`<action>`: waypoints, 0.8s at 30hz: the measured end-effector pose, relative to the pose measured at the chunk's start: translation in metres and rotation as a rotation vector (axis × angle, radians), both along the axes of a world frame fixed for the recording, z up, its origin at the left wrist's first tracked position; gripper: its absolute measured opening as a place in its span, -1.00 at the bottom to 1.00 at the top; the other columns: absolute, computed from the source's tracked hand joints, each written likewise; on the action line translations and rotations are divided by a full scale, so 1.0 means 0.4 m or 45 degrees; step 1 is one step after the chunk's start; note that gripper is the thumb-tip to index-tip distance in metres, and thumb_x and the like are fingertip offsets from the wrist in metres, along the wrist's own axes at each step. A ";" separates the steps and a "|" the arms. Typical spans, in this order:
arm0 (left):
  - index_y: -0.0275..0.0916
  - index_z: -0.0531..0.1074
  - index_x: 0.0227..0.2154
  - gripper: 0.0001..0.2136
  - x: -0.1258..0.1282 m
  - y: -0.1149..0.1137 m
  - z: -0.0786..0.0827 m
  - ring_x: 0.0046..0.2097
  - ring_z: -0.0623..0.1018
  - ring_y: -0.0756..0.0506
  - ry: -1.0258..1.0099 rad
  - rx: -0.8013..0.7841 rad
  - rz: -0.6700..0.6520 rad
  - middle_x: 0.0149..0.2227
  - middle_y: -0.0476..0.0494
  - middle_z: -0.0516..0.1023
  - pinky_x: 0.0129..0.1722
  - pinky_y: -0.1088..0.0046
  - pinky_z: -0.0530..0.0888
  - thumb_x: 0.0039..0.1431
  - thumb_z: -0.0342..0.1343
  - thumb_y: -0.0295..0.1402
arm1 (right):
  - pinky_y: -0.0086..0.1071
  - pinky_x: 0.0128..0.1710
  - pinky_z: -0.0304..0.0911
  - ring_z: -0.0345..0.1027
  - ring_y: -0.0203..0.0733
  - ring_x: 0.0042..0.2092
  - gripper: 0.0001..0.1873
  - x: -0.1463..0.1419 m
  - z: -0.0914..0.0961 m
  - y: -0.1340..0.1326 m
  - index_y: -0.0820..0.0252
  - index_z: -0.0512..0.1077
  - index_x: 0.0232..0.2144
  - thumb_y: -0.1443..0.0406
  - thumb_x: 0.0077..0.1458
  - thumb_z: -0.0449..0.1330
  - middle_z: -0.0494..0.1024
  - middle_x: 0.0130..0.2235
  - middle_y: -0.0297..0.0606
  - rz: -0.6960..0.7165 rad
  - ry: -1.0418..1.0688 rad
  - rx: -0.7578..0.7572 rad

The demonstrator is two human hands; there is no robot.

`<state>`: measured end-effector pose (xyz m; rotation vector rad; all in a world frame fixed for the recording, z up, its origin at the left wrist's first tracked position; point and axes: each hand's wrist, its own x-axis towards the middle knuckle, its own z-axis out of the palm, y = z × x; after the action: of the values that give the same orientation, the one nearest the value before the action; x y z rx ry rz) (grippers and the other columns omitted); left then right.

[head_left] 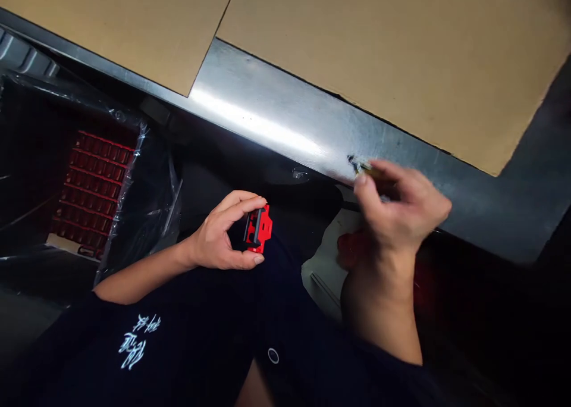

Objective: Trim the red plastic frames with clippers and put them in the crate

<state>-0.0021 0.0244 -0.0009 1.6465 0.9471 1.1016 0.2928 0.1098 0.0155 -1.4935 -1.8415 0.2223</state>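
My left hand (218,234) pinches a small red plastic part (264,227) between thumb and fingers, above my lap. A black strip (254,225) runs along the part's near-hand side. Off to the right, my right hand (397,207) is closed around a small tool (364,165), blurred by motion. Its end looks dark and the piece by the fingers yellowish; I cannot make out its kind. The tool's end is over or against the metal table edge (267,127), and whether it touches cannot be seen.
Two brown boards (379,56) lie on the metal table. At the left, a bin lined with clear plastic film (143,139) holds rows of red parts (91,193). Below my right arm, a pale surface (330,258) shows beside a dark red object (350,249).
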 end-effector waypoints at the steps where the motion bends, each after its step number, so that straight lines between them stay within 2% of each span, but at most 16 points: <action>1: -0.17 0.30 0.31 -0.18 0.001 0.002 0.002 0.08 0.54 -0.26 -0.002 0.040 -0.005 0.10 -0.33 0.46 0.05 0.13 0.60 -0.01 0.43 -0.09 | -0.25 -0.36 0.49 0.56 -0.13 -0.38 -0.75 -0.017 0.019 -0.043 0.10 0.62 -0.11 0.34 0.11 0.38 0.68 -0.33 -0.24 0.167 0.016 -0.002; 2: -0.17 0.28 0.32 -0.16 0.002 0.004 0.002 0.08 0.55 -0.26 -0.015 0.058 -0.012 0.10 -0.33 0.47 0.05 0.14 0.60 -0.01 0.44 -0.08 | -0.27 -0.36 0.51 0.59 -0.12 -0.36 -0.68 -0.035 0.036 -0.085 0.10 0.61 -0.07 0.37 0.09 0.39 0.70 -0.28 -0.23 0.350 0.026 -0.035; 4: -0.18 0.28 0.32 -0.14 0.007 0.006 0.001 0.10 0.57 -0.26 -0.056 0.062 -0.027 0.11 -0.34 0.50 0.08 0.15 0.60 -0.02 0.45 -0.07 | -0.31 -0.40 0.54 0.61 -0.14 -0.35 -0.59 -0.073 0.061 -0.159 0.12 0.57 -0.01 0.44 0.07 0.39 0.72 -0.23 -0.21 0.576 0.108 -0.090; 8: -0.17 0.31 0.27 -0.16 0.018 0.007 -0.007 0.14 0.58 -0.27 -0.138 0.045 -0.097 0.12 -0.37 0.54 0.13 0.10 0.58 -0.06 0.49 -0.09 | -0.35 -0.36 0.61 0.66 -0.13 -0.33 -0.67 -0.129 0.074 -0.237 0.17 0.55 -0.09 0.47 0.07 0.37 0.72 -0.28 -0.19 0.696 0.314 -0.166; 12: -0.20 0.33 0.25 -0.17 0.024 0.011 -0.012 0.15 0.58 -0.27 -0.138 0.040 -0.156 0.13 -0.39 0.55 0.15 0.10 0.57 -0.08 0.49 -0.07 | -0.37 -0.36 0.60 0.66 -0.15 -0.33 -0.80 -0.143 0.073 -0.243 0.18 0.57 -0.21 0.44 0.07 0.39 0.73 -0.28 -0.17 0.718 0.326 -0.163; 24: -0.20 0.35 0.24 -0.18 0.015 0.008 -0.009 0.15 0.58 -0.29 -0.098 0.037 -0.150 0.12 -0.39 0.56 0.15 0.08 0.57 -0.08 0.48 -0.06 | -0.37 -0.41 0.56 0.62 -0.18 -0.39 -0.83 -0.149 0.085 -0.224 0.16 0.61 -0.25 0.43 0.06 0.40 0.73 -0.29 -0.20 0.797 0.284 -0.191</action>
<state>0.0038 0.0275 -0.0045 1.6497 0.7785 1.0949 0.2332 0.0202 0.0497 -0.8931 -2.0858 0.8056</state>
